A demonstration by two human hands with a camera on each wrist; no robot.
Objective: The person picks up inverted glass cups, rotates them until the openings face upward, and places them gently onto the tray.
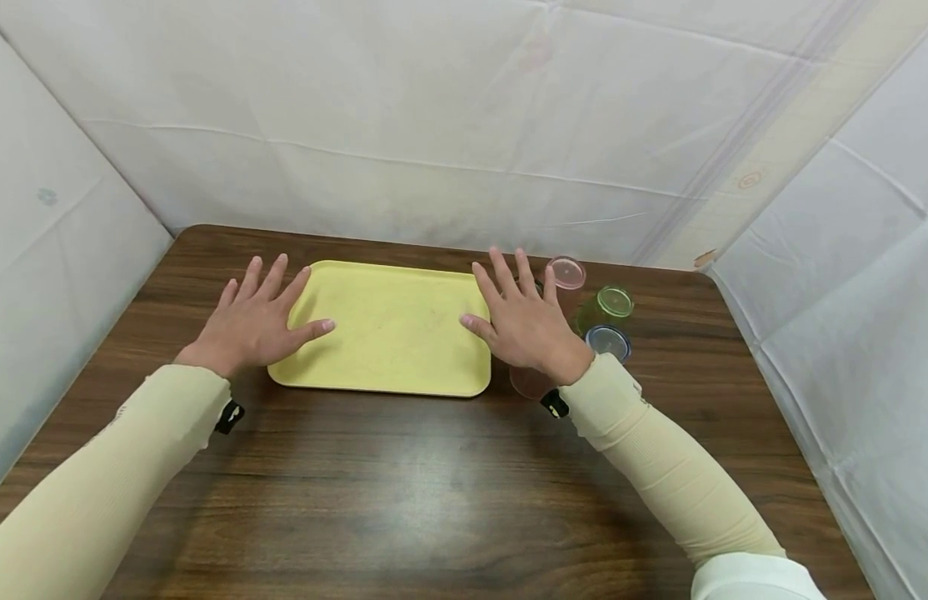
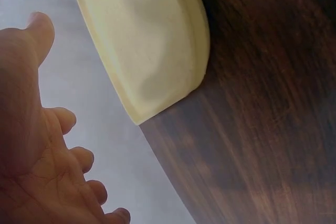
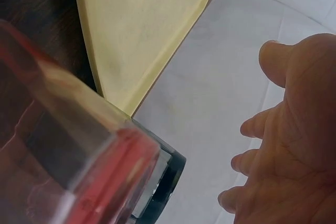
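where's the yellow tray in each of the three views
Head view: the yellow tray lies mid-table between the left hand and the right hand.
Left wrist view: one rounded corner of it fills the top centre, right of the hand.
Right wrist view: it runs across the top left, behind a red cup.
Shared landmark: the dark wooden table, beside the tray in every view.
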